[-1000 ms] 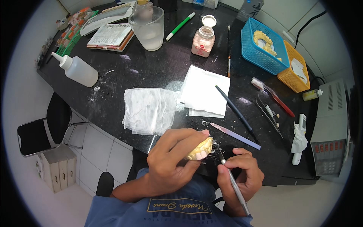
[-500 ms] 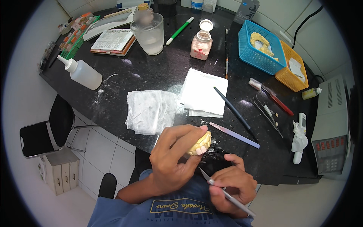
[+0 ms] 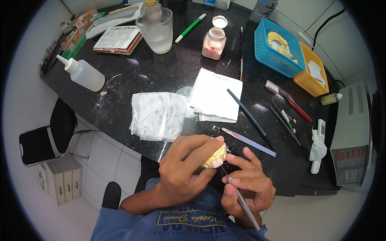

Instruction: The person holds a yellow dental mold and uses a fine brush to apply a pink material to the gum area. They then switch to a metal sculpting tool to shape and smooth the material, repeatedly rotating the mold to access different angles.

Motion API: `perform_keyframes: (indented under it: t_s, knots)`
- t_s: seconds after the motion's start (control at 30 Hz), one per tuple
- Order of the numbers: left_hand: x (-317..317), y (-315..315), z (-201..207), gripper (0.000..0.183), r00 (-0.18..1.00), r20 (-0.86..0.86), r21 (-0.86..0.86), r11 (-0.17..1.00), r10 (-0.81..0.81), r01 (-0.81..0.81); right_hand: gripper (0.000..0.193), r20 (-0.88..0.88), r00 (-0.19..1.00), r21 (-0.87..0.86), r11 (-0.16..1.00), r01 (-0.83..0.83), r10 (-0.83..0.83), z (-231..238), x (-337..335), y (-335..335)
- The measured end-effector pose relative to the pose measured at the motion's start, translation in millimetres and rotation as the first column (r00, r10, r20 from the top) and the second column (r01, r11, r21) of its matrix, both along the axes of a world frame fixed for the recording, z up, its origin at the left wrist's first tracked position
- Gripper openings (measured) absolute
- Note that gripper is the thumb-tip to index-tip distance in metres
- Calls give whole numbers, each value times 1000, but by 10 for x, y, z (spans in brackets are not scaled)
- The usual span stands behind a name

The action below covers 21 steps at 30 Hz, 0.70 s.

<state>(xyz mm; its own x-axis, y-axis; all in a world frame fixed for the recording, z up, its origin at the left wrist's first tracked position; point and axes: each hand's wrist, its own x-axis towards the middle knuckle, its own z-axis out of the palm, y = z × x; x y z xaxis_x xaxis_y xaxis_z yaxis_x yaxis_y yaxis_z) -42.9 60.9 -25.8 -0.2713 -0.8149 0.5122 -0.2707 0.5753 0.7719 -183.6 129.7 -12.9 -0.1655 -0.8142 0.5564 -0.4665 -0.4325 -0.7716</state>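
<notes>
My left hand is wrapped round a yellow plaster dental model with whitish-pink front teeth, held over the front edge of the bench. A slim metal craft knife is pinched in my right hand. Its thin tip points up at the front teeth and looks to be touching or very near them. One fingertip of my right hand lies by the model's right side. Just beyond the hands are a lilac nail file and a small ring-like scrap. Part of the model is hidden by my left fingers.
White tissues and a crumpled sheet lie on the black bench. Farther back stand a glass of cloudy liquid and an uncapped powder jar. A dark pen, tweezers, red toothbrush and blue basket are at right.
My right hand has moved up and toward the model, bringing the knife's tip to the front teeth. The model is tilted slightly differently. The whole view has shifted a little.
</notes>
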Motion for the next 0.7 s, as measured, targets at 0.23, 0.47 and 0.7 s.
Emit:
perform_keyframes:
  t_s: [0.23,0.47,0.7]
  knots:
    - [15,-14,-53,59,1000,8,-44,999,-5,5,21,-9,1000,16,999,-28,28,-8,-14,0]
    - [10,-14,-59,62,1000,6,-61,998,-7,7,20,-28,999,27,999,-28,28,-2,-19,-2]
    - [1,-18,-67,62,1000,2,-72,997,-2,2,19,-21,1000,32,999,-19,20,1,-12,-1]
